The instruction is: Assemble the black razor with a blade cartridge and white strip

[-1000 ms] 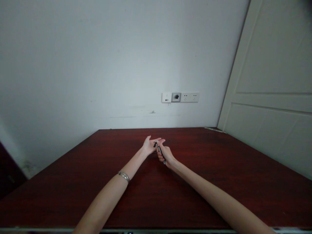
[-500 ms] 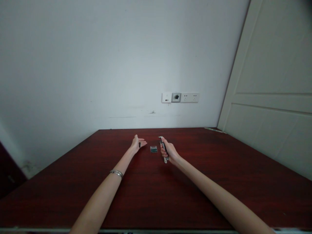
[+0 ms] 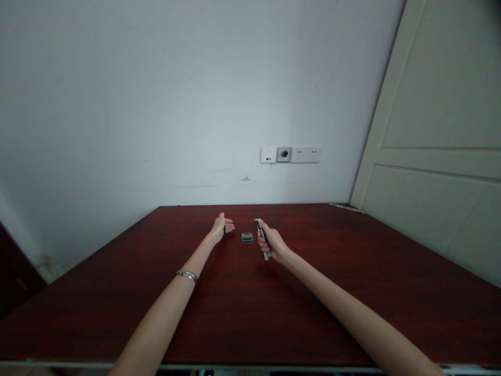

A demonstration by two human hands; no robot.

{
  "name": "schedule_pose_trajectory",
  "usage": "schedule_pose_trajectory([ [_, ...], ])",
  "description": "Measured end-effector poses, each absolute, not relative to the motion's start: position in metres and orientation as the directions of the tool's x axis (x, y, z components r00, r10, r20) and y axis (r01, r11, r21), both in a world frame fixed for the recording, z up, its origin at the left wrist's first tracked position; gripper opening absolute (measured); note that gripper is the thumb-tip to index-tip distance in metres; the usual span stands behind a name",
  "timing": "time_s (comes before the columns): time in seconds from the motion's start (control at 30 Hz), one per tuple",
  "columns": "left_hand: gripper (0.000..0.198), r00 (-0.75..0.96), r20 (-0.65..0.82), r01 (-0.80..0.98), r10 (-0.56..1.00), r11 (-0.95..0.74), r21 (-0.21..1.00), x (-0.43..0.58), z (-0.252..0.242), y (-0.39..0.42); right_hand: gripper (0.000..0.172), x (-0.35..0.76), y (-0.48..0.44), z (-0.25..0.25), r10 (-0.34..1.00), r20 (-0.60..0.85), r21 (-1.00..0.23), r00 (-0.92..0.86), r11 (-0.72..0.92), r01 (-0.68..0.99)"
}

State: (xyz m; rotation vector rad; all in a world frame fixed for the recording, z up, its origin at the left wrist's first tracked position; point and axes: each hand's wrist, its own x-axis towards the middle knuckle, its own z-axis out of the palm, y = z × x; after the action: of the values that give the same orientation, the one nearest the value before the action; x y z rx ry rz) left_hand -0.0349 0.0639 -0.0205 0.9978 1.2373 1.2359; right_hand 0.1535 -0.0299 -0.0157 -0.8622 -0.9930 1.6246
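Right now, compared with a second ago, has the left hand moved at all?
Yes, the left hand has shifted leftward, farther from the wall sockets.

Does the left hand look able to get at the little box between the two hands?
Probably yes: the box lies close to the left hand, with no object seen between them, though the dark piece at its palm may hinder a grasp.
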Motion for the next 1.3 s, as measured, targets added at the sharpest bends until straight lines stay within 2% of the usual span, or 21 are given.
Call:
schedule_pose_trajectory([
  [0.17, 0.053, -0.116, -0.109, -0.009, 0.987, 0.109, 0.994, -0.033, -0.022, 0.066, 0.044, 0.153, -0.031, -0.015, 0.966, -0.079, -0.917, -0.245, -0.167, -0.362],
  [0.47, 0.052, -0.119, -0.069, 0.070, 0.990, 0.078, 0.994, -0.031, -0.018, 0.061, 0.045, 0.152, -0.031, -0.017, 0.969, -0.055, -0.931, -0.240, -0.137, -0.339],
  [0.7, 0.017, -0.198, 0.081, 0.152, 0.977, -0.051, 0.987, -0.022, -0.005, 0.050, 0.036, 0.151, -0.029, -0.012, 0.976, 0.032, -0.920, -0.217, -0.056, -0.387],
  [0.8, 0.012, -0.189, 0.134, 0.157, 0.973, -0.105, 0.982, -0.017, -0.003, 0.045, 0.026, 0.152, -0.025, -0.009, 0.983, 0.054, -0.921, -0.173, -0.018, -0.388],
  [0.97, 0.011, -0.092, 0.223, 0.150, 0.970, -0.208, 0.966, -0.006, -0.006, 0.034, 0.023, 0.156, -0.007, -0.006, 0.983, 0.175, -0.933, -0.046, 0.151, -0.326],
  [1.13, 0.015, 0.125, 0.180, 0.230, 0.976, -0.205, 0.951, 0.003, -0.008, 0.025, 0.025, 0.160, 0.004, -0.002, 0.909, 0.415, -0.904, 0.048, 0.417, -0.092],
  [1.2, 0.016, 0.205, 0.169, 0.240, 0.964, -0.217, 0.946, 0.004, -0.007, 0.022, 0.026, 0.159, 0.004, 0.000, 0.886, 0.459, -0.885, 0.066, 0.462, -0.047],
  [1.3, 0.021, 0.351, 0.182, 0.135, 0.919, -0.242, 0.961, 0.006, -0.003, 0.014, 0.027, 0.157, 0.003, 0.001, 0.878, 0.472, -0.880, 0.081, 0.475, -0.015],
])
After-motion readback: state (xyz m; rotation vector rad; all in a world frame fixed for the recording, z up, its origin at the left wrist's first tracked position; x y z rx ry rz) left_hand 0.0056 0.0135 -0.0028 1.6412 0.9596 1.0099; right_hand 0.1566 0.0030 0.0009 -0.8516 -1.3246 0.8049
